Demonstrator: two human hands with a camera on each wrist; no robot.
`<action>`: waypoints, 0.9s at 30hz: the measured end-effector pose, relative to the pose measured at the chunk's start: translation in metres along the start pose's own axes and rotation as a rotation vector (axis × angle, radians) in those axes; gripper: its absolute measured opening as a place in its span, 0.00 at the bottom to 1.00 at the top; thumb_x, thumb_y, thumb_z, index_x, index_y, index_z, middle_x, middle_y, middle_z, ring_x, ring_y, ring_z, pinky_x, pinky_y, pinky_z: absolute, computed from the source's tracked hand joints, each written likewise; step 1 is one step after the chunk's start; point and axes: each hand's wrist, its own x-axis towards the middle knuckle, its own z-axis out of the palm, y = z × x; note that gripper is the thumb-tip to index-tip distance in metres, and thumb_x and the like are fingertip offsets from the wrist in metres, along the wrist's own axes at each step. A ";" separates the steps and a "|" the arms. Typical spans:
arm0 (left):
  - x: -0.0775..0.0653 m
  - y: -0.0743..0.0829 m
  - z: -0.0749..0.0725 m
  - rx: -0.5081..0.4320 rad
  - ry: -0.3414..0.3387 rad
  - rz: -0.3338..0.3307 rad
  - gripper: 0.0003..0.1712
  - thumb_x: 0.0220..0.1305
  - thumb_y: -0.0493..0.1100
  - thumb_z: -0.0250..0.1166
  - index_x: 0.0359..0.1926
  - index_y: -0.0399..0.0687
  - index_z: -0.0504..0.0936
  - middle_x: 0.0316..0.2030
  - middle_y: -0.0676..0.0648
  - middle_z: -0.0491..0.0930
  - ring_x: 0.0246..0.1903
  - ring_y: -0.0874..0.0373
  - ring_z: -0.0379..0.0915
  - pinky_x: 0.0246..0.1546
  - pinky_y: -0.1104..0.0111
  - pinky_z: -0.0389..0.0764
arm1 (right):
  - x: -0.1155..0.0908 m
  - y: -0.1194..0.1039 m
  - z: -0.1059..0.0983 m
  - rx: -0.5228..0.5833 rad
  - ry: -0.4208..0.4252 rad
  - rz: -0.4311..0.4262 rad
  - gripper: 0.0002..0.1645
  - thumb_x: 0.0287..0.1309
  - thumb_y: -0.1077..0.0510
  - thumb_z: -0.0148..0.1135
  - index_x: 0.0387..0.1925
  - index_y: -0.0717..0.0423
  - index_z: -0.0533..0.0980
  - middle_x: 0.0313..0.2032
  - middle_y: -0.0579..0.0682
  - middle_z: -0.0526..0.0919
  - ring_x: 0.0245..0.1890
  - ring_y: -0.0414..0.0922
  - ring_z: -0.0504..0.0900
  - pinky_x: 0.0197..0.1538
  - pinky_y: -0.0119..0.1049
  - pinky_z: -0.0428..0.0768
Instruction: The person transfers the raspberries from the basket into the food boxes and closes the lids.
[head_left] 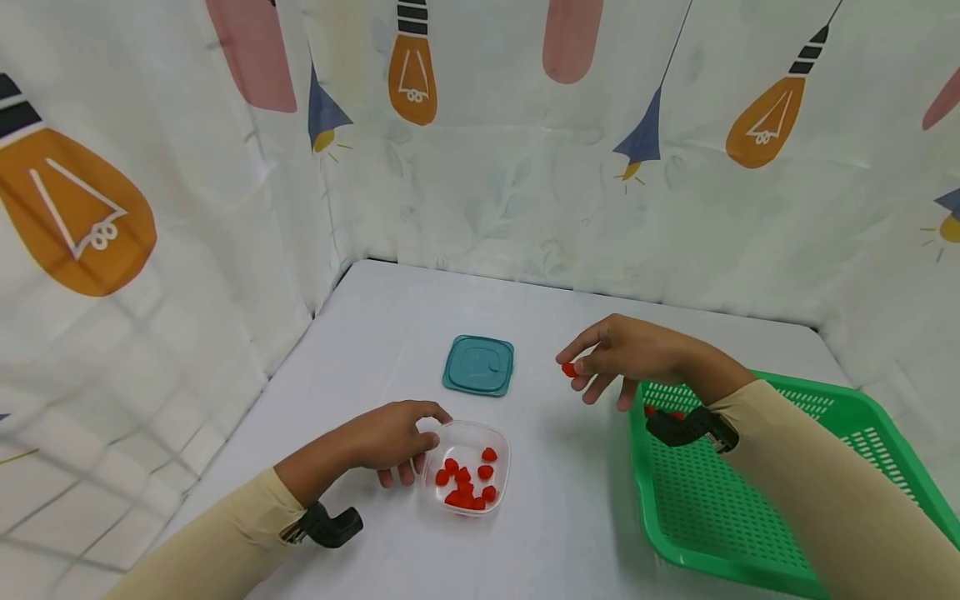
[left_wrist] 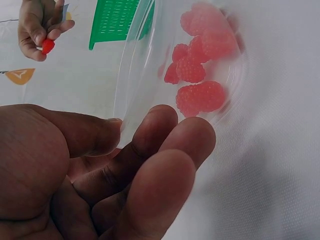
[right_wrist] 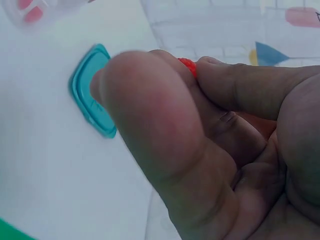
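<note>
My left hand (head_left: 393, 437) holds the left side of a clear plastic container (head_left: 504, 467), thumb at its rim and fingertips against its wall. Several red raspberries (left_wrist: 191, 69) lie inside, most of them toward the near side. Above the table, between container and basket, my right hand (head_left: 626, 354) pinches one raspberry (head_left: 570, 369) between thumb and fingertips. In the right wrist view only a sliver of that raspberry (right_wrist: 188, 65) shows, the rest being hidden by the fingers.
A teal square lid (head_left: 478, 365) lies flat on the white table (head_left: 375, 333) beyond the container. On the right stands a green perforated basket (head_left: 647, 508) with a few red berries (head_left: 677, 414) near its far left corner, partly behind my right wrist. Patterned white curtains surround the table.
</note>
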 end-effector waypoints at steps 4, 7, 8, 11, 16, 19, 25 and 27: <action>0.000 0.001 0.000 0.001 0.003 -0.004 0.23 0.72 0.44 0.66 0.66 0.57 0.76 0.26 0.46 0.82 0.20 0.52 0.81 0.18 0.64 0.83 | 0.008 -0.004 0.008 -0.009 -0.016 -0.021 0.16 0.70 0.56 0.64 0.57 0.49 0.82 0.44 0.58 0.87 0.43 0.55 0.89 0.29 0.50 0.87; 0.000 0.001 0.000 0.003 0.004 -0.004 0.23 0.72 0.44 0.66 0.66 0.57 0.76 0.26 0.46 0.82 0.20 0.52 0.81 0.18 0.64 0.83 | 0.012 -0.007 0.013 -0.018 -0.026 -0.039 0.16 0.70 0.57 0.64 0.57 0.48 0.82 0.43 0.58 0.88 0.43 0.55 0.89 0.28 0.50 0.87; 0.000 0.001 0.000 0.004 0.005 -0.005 0.23 0.72 0.44 0.66 0.66 0.57 0.76 0.26 0.46 0.81 0.20 0.52 0.81 0.18 0.64 0.83 | 0.013 -0.008 0.015 -0.022 -0.028 -0.045 0.15 0.70 0.57 0.63 0.57 0.48 0.83 0.43 0.57 0.88 0.42 0.54 0.89 0.28 0.50 0.87; 0.000 0.000 0.001 0.002 0.004 -0.006 0.23 0.72 0.44 0.66 0.66 0.57 0.76 0.26 0.46 0.81 0.20 0.52 0.81 0.18 0.64 0.83 | 0.017 -0.011 0.020 -0.028 -0.033 -0.058 0.15 0.70 0.58 0.63 0.56 0.47 0.83 0.43 0.57 0.88 0.42 0.54 0.89 0.28 0.50 0.87; 0.001 0.000 0.000 -0.002 -0.001 -0.007 0.24 0.72 0.44 0.66 0.66 0.57 0.75 0.26 0.46 0.82 0.20 0.51 0.81 0.18 0.64 0.83 | 0.026 -0.016 0.030 -0.028 -0.044 -0.066 0.15 0.71 0.58 0.62 0.56 0.46 0.83 0.42 0.56 0.88 0.41 0.54 0.89 0.28 0.50 0.87; 0.001 -0.001 0.000 -0.003 -0.004 -0.008 0.24 0.72 0.44 0.66 0.66 0.57 0.75 0.26 0.46 0.82 0.20 0.51 0.82 0.18 0.64 0.83 | 0.030 -0.019 0.035 -0.026 -0.052 -0.073 0.15 0.71 0.60 0.61 0.56 0.47 0.82 0.42 0.56 0.88 0.41 0.54 0.89 0.28 0.50 0.87; 0.001 -0.001 0.000 -0.001 -0.003 -0.009 0.24 0.72 0.44 0.66 0.66 0.57 0.76 0.26 0.46 0.81 0.20 0.52 0.81 0.18 0.64 0.83 | 0.036 -0.024 0.047 -0.031 -0.070 -0.080 0.15 0.72 0.60 0.61 0.56 0.47 0.82 0.41 0.55 0.89 0.40 0.53 0.90 0.28 0.50 0.87; 0.001 0.000 0.000 -0.001 -0.003 -0.010 0.24 0.72 0.44 0.66 0.66 0.57 0.76 0.26 0.46 0.81 0.20 0.52 0.81 0.18 0.64 0.83 | 0.038 -0.024 0.051 -0.035 -0.078 -0.085 0.15 0.72 0.60 0.61 0.55 0.46 0.83 0.41 0.55 0.89 0.39 0.52 0.90 0.28 0.50 0.87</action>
